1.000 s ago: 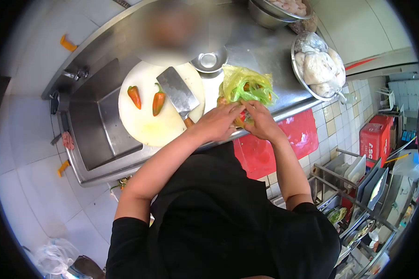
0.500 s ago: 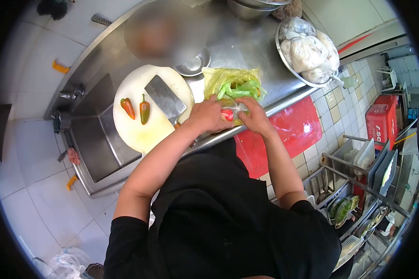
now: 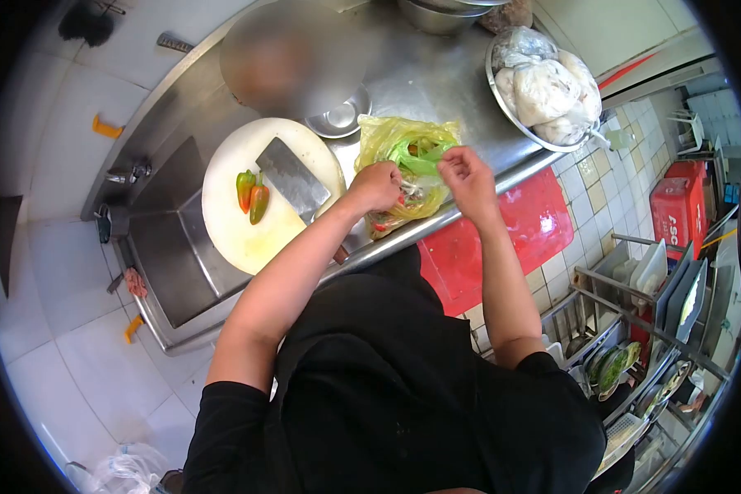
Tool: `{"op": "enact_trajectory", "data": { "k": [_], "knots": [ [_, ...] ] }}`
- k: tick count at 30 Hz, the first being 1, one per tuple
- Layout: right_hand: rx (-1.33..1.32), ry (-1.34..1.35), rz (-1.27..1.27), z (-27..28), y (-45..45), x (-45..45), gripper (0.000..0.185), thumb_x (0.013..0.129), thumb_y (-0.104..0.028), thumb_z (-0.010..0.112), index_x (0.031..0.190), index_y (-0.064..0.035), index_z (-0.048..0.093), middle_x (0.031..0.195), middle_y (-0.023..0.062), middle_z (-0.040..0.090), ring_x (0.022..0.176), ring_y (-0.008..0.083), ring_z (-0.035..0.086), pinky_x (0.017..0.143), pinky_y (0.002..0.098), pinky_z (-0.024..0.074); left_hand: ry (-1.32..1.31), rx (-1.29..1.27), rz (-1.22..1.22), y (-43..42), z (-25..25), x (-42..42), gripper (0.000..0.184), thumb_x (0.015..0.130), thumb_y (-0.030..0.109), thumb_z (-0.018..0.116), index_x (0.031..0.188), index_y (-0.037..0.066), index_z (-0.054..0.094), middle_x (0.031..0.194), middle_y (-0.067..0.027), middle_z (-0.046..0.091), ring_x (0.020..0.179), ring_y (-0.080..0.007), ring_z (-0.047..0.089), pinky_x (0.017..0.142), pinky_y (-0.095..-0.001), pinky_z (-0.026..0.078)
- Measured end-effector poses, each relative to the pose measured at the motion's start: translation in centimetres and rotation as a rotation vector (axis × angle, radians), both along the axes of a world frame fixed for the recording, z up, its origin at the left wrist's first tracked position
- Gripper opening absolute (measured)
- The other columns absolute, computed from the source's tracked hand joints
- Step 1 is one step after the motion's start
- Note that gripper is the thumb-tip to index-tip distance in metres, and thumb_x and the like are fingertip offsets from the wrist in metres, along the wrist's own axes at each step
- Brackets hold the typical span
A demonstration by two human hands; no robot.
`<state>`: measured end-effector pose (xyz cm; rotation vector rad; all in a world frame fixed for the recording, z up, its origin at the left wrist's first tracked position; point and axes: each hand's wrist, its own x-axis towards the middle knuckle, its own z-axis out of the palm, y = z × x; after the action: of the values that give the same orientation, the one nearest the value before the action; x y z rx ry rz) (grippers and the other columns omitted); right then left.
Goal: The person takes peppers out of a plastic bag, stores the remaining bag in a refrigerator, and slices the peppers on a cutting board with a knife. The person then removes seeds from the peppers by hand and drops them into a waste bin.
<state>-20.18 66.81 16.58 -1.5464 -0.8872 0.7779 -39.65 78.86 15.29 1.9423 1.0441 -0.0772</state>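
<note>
A yellow-green plastic bag (image 3: 412, 210) lies on the steel counter near its front edge, with a green plastic bag (image 3: 422, 152) and something red inside. My left hand (image 3: 375, 187) is closed on the left side of the yellow-green bag. At the right side, my right hand (image 3: 467, 174) pinches the edge of the green bag. Left of the bags, a round white cutting board (image 3: 263, 243) holds two orange-green peppers (image 3: 253, 196) lying side by side. A cleaver (image 3: 294, 177) rests on the board's right part, its handle towards the counter's front edge.
A sink basin (image 3: 173, 239) is at the left. Behind the board stands a small metal bowl (image 3: 342, 115). A large metal bowl (image 3: 502, 111) of wrapped white bags is at the back right. Below the counter lies a red surface (image 3: 502, 247); racks with dishes (image 3: 626, 305) stand at the right.
Both hands have moved up off the bag's lower part and apart, now gripping its sides. The two peppers now lie closer together. The view has shifted right since the oldest frame.
</note>
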Motion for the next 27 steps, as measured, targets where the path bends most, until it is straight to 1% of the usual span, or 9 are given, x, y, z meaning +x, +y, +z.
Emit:
{"op": "enact_trajectory", "data": {
  "k": [2, 6, 8, 12, 15, 18, 20, 24, 27],
  "knots": [
    [-0.156, -0.111, 0.156, 1.5, -1.1, -2.1, 0.015, 0.097, -0.006, 0.074, 0.11, -0.0021, 0.066, 0.103, 0.0102, 0.071, 0.088, 0.0188, 0.068, 0.081, 0.0314, 0.0564, -0.004, 0.038, 0.025, 0.3, 0.3, 0.1, 0.016, 0.095, 0.014, 0.063, 0.103, 0.003, 0.072, 0.104, -0.0224, 0.076, 0.099, -0.042, 0.073, 0.089, -0.0501, 0.056],
    [-0.028, -0.469, 0.135, -1.4, -2.1, -6.1, 0.028, 0.091, -0.012, 0.081, 0.116, -0.0049, 0.071, 0.127, 0.0193, 0.066, 0.115, 0.0325, 0.066, 0.098, 0.0423, 0.0542, -0.079, 0.176, 0.022, 1.8, 0.1, 0.0, 0.02, 0.1, 0.015, 0.058, 0.102, 0.0, 0.07, 0.094, -0.0231, 0.073, 0.09, -0.0381, 0.071, 0.084, -0.0462, 0.055],
    [0.003, -0.584, 0.08, -1.1, -2.5, -7.9, 0.032, 0.087, -0.017, 0.084, 0.115, -0.0064, 0.075, 0.145, 0.0246, 0.056, 0.131, 0.0458, 0.054, 0.11, 0.0525, 0.0464, -0.041, 0.124, 0.09, 2.6, 0.1, -0.2, 0.021, 0.101, 0.017, 0.058, 0.105, 0.0, 0.069, 0.096, -0.0238, 0.073, 0.091, -0.0383, 0.071, 0.087, -0.0468, 0.055],
    [0.045, -0.725, 0.108, -2.0, -3.8, -8.7, 0.028, 0.086, -0.019, 0.085, 0.109, -0.0053, 0.077, 0.148, 0.0258, 0.053, 0.131, 0.0475, 0.055, 0.112, 0.054, 0.0445, -0.063, -0.004, 0.254, 3.5, -0.2, -0.2, 0.022, 0.103, 0.019, 0.057, 0.106, 0.0, 0.069, 0.1, -0.0251, 0.073, 0.097, -0.0403, 0.072, 0.09, -0.0477, 0.055],
    [0.129, -0.835, 0.198, -1.9, -5.1, -8.7, 0.025, 0.087, -0.019, 0.086, 0.107, -0.0077, 0.077, 0.146, 0.0228, 0.056, 0.134, 0.0426, 0.055, 0.112, 0.0519, 0.044, -0.058, -0.123, 0.365, 3.4, 0.5, 0.2, 0.018, 0.097, 0.014, 0.062, 0.107, 0.001, 0.069, 0.104, -0.0262, 0.075, 0.103, -0.0426, 0.074, 0.093, -0.0493, 0.057],
    [0.162, -0.781, 0.273, -3.5, -6.0, -8.8, 0.021, 0.089, -0.019, 0.083, 0.106, -0.0081, 0.077, 0.134, 0.0177, 0.067, 0.126, 0.0368, 0.061, 0.108, 0.0519, 0.0448, -0.071, 0.057, 0.296, 1.8, 1.3, 0.0, 0.023, 0.094, 0.013, 0.066, 0.113, 0.001, 0.067, 0.108, -0.0276, 0.073, 0.103, -0.0422, 0.073, 0.093, -0.049, 0.056],
    [0.106, -0.732, 0.343, -4.7, -6.4, -8.9, 0.014, 0.089, -0.014, 0.079, 0.102, -0.0089, 0.076, 0.117, 0.0103, 0.074, 0.119, 0.0308, 0.064, 0.101, 0.0533, 0.0458, -0.122, 0.249, 0.148, 0.4, 1.9, 0.0, 0.043, 0.092, 0.024, 0.079, 0.126, 0.004, 0.063, 0.118, -0.0211, 0.069, 0.111, -0.0411, 0.069, 0.095, -0.048, 0.054],
    [-0.095, -0.695, 0.257, -6.1, -6.0, -8.9, 0.01, 0.093, -0.015, 0.074, 0.099, -0.0067, 0.073, 0.1, 0.0141, 0.076, 0.102, 0.0327, 0.071, 0.089, 0.052, 0.0505, 0.178, 0.497, -0.311, -2.7, 6.1, -0.1, 0.073, 0.076, 0.032, 0.093, 0.136, 0.007, 0.06, 0.135, -0.0163, 0.062, 0.132, -0.036, 0.059, 0.105, -0.0493, 0.049],
    [-0.347, -0.255, 0.08, -6.4, -4.4, -9.0, 0.018, 0.095, -0.023, 0.074, 0.098, -0.0049, 0.071, 0.086, 0.018, 0.076, 0.085, 0.0388, 0.074, 0.079, 0.0514, 0.0546, 0.125, 0.65, -0.307, -2.4, 3.6, -1.2, 0.071, 0.075, 0.03, 0.091, 0.134, 0.006, 0.059, 0.127, -0.018, 0.065, 0.123, -0.0391, 0.064, 0.099, -0.0505, 0.053]
  ]
}}
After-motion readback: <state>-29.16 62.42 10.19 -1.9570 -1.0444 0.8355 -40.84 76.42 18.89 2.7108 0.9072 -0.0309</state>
